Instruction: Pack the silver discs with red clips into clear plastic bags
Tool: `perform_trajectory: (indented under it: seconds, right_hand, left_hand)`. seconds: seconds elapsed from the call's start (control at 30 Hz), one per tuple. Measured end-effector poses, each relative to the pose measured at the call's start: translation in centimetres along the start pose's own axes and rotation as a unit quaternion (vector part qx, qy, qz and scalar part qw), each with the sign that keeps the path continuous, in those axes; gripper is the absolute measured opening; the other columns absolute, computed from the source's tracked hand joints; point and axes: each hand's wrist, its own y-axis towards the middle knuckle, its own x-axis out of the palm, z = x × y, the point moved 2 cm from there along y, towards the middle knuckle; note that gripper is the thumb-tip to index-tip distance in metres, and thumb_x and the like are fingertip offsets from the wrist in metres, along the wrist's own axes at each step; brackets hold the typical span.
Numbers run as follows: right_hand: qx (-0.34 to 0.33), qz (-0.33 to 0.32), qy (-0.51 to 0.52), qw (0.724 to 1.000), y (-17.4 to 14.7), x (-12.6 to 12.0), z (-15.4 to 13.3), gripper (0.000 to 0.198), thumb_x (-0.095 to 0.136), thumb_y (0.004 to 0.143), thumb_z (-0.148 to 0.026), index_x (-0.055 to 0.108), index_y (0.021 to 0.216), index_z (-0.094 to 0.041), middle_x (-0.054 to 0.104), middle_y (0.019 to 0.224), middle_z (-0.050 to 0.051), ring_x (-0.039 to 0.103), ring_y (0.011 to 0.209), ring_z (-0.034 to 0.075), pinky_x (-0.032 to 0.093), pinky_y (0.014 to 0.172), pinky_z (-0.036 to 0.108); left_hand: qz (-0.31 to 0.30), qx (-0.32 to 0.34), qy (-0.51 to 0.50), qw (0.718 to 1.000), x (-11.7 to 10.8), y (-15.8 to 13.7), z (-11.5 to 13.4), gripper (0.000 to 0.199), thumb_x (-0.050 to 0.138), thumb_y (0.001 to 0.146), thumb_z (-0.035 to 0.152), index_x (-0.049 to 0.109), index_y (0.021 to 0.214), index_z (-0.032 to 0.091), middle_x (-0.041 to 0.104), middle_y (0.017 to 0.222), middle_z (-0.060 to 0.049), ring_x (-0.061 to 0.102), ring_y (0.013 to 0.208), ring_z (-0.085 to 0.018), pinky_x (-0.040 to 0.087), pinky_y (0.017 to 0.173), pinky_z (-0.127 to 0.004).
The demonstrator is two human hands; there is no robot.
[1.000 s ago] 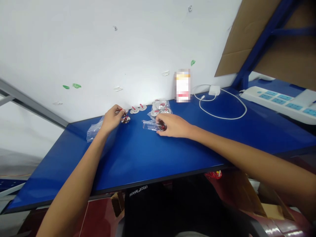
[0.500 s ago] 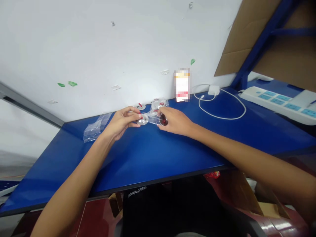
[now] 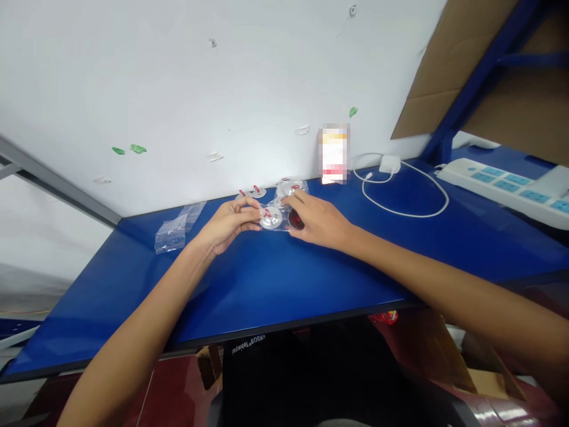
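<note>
My left hand (image 3: 235,224) pinches a round white disc with a red hook (image 3: 270,219) by its left side, around the hook. Clear plastic film lies around this disc and joins it to a dark red round piece (image 3: 295,219). My right hand (image 3: 317,219) is closed on that dark piece, its fingers partly hiding it. Just behind the hands, more clear-wrapped discs with red hooks (image 3: 291,188) lie against the wall. Two loose hook discs (image 3: 258,192) rest at the table's back edge, beyond my left fingers.
An empty-looking clear plastic bag (image 3: 171,236) lies left on the blue table (image 3: 267,284). A blurred-out lit phone-like object (image 3: 333,154) leans on the white wall. To its right are a white charger with cable (image 3: 390,163) and a power strip (image 3: 502,184).
My left hand has shifted slightly, and the disc it holds now sits closer to the right hand's dark piece. A second loose disc shows by the wall, where my left fingers were before.
</note>
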Motion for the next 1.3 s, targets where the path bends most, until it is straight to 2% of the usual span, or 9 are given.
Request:
perform_trajectory:
  seconds: [0.23, 0.37, 0.43, 0.57, 0.73, 0.97, 1.13, 1.23, 1.3]
  right_hand:
    - [0.005, -0.019, -0.004, 1.0, -0.2, 0.3, -0.5, 0.061, 0.074, 0.092, -0.029, 0.056, 0.15, -0.021, 0.062, 0.142, 0.017, 0.073, 0.104, 0.034, 0.059, 0.079, 0.045]
    - [0.003, -0.015, 0.002, 1.0, -0.3, 0.5, -0.6, 0.069, 0.075, 0.089, -0.025, 0.053, 0.154, -0.021, 0.061, 0.142, 0.016, 0.072, 0.101, 0.032, 0.058, 0.078, 0.043]
    - [0.002, -0.008, 0.014, 1.0, -0.3, 0.6, -0.6, 0.07, 0.076, 0.089, -0.026, 0.053, 0.155, -0.021, 0.061, 0.142, 0.015, 0.072, 0.101, 0.032, 0.058, 0.078, 0.043]
    - [0.016, 0.014, 0.067, 0.998, -0.2, 0.6, -0.5, 0.061, 0.077, 0.089, -0.027, 0.058, 0.147, -0.024, 0.063, 0.137, 0.011, 0.071, 0.1, 0.029, 0.056, 0.079, 0.04]
    - [0.038, 0.037, 0.13, 0.99, 0.0, 0.6, -0.4, 0.058, 0.079, 0.084, -0.022, 0.06, 0.138, -0.025, 0.063, 0.134, 0.008, 0.07, 0.105, 0.029, 0.056, 0.082, 0.04]
    - [0.013, 0.032, 0.151, 0.988, -0.1, 1.4, -0.3, 0.06, 0.077, 0.087, -0.022, 0.058, 0.143, -0.027, 0.059, 0.136, 0.01, 0.068, 0.104, 0.028, 0.055, 0.08, 0.039]
    - [0.004, 0.022, 0.157, 0.987, -0.2, 1.7, -0.5, 0.06, 0.076, 0.089, -0.024, 0.057, 0.146, -0.026, 0.06, 0.136, 0.01, 0.068, 0.104, 0.028, 0.054, 0.082, 0.039]
    - [0.005, 0.032, 0.166, 0.986, -0.2, 1.7, -0.4, 0.056, 0.075, 0.09, -0.025, 0.058, 0.144, -0.027, 0.061, 0.136, 0.009, 0.068, 0.101, 0.026, 0.053, 0.083, 0.04]
    - [0.007, 0.04, 0.173, 0.984, -0.1, 1.6, -0.2, 0.054, 0.076, 0.09, -0.026, 0.059, 0.142, -0.026, 0.062, 0.135, 0.009, 0.067, 0.099, 0.025, 0.052, 0.083, 0.039]
  left_hand:
    - [0.001, -0.004, 0.058, 0.998, 1.0, -0.2, -0.7, 0.031, 0.097, 0.075, 0.038, 0.072, 0.086, 0.023, 0.063, 0.059, 0.002, 0.057, 0.05, -0.011, 0.04, 0.046, -0.024]
    - [-0.042, -0.022, 0.067, 0.997, 1.6, -0.8, -0.4, 0.033, 0.093, 0.082, 0.042, 0.07, 0.097, 0.025, 0.049, 0.044, 0.009, 0.043, 0.036, -0.009, 0.033, 0.042, -0.025]
    - [-0.079, -0.015, 0.084, 0.993, 1.7, -1.2, 0.1, 0.032, 0.088, 0.089, 0.043, 0.067, 0.105, 0.025, 0.051, 0.044, 0.009, 0.046, 0.036, -0.01, 0.036, 0.043, -0.024]
    - [-0.126, 0.029, 0.131, 0.983, 1.6, -2.0, 1.4, 0.03, 0.078, 0.099, 0.044, 0.063, 0.116, 0.024, 0.067, 0.055, 0.004, 0.067, 0.047, -0.016, 0.051, 0.05, -0.025]
    - [-0.043, 0.107, 0.155, 0.981, 1.5, -2.1, 2.0, 0.03, 0.086, 0.092, 0.041, 0.066, 0.103, 0.022, 0.075, 0.068, 0.0, 0.071, 0.05, -0.016, 0.054, 0.049, -0.026]
    - [-0.011, 0.113, 0.127, 0.985, 2.9, -1.4, 0.2, 0.032, 0.095, 0.081, 0.038, 0.07, 0.09, 0.021, 0.069, 0.055, 0.002, 0.067, 0.045, -0.015, 0.05, 0.045, -0.023]
    - [-0.033, 0.109, 0.14, 0.984, 3.3, -1.5, -0.4, 0.027, 0.092, 0.085, 0.044, 0.081, 0.089, 0.019, 0.072, 0.061, -0.001, 0.067, 0.047, -0.015, 0.051, 0.046, -0.023]
    - [-0.069, 0.12, 0.175, 0.975, 2.8, -1.7, 0.1, 0.025, 0.085, 0.092, 0.045, 0.088, 0.096, 0.02, 0.074, 0.062, -0.003, 0.069, 0.051, -0.015, 0.054, 0.05, -0.025]
    - [-0.078, 0.134, 0.197, 0.968, 2.4, -1.8, 0.6, 0.024, 0.082, 0.095, 0.044, 0.09, 0.104, 0.022, 0.079, 0.073, -0.005, 0.071, 0.056, -0.015, 0.059, 0.056, -0.026]
